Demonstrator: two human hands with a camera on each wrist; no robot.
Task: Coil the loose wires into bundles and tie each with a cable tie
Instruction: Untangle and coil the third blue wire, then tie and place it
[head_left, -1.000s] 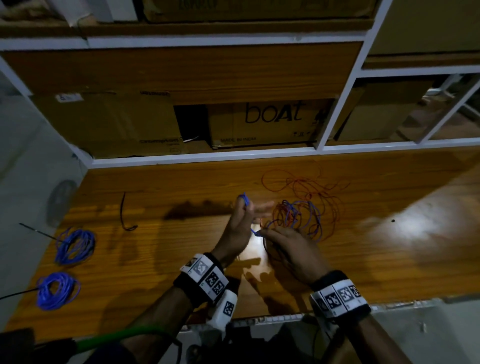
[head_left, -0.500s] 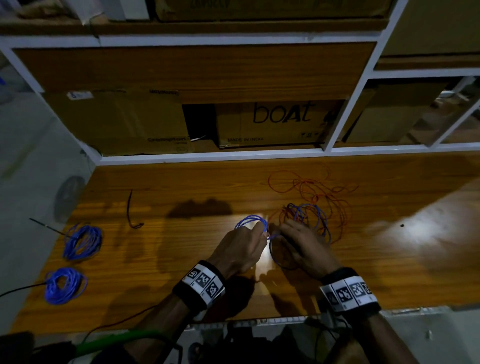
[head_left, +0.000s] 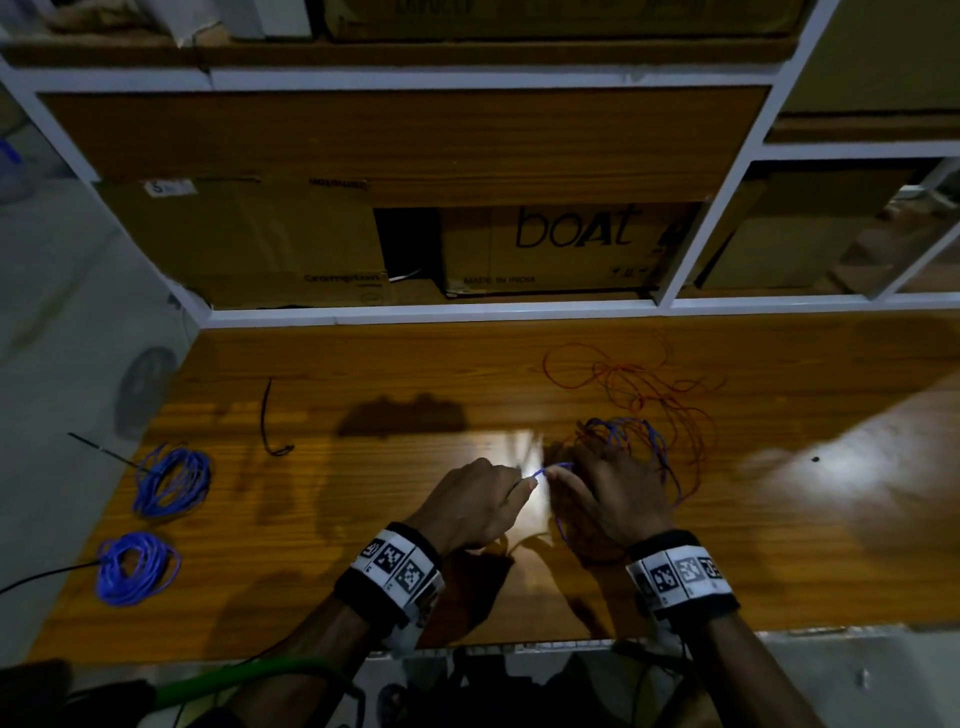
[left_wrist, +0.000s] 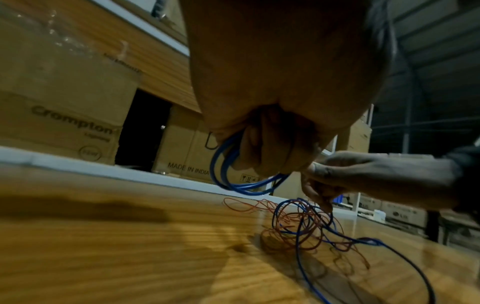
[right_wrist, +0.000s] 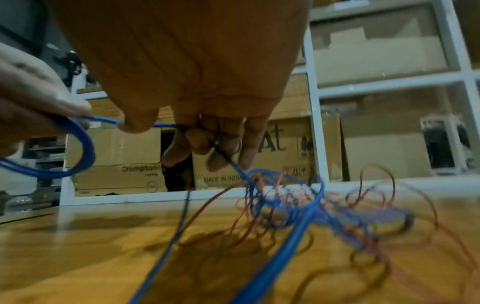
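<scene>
A loose blue wire runs between my two hands over the wooden table. My left hand grips a few small blue loops of it, fingers curled round them. My right hand pinches the same wire between thumb and fingers just to the right. Beyond the right hand lies a tangle of blue and red wire, seen blurred in the right wrist view as a tangle. Two finished blue coils lie at the table's left end.
A black cable tie lies on the table left of centre. A white-framed shelf with cardboard boxes stands along the far edge. The table's near edge is just below my wrists.
My left hand came down from a raised position to the table beside the right hand. Both hands now meet on the blue wire, and the small loop is drawn closer.
</scene>
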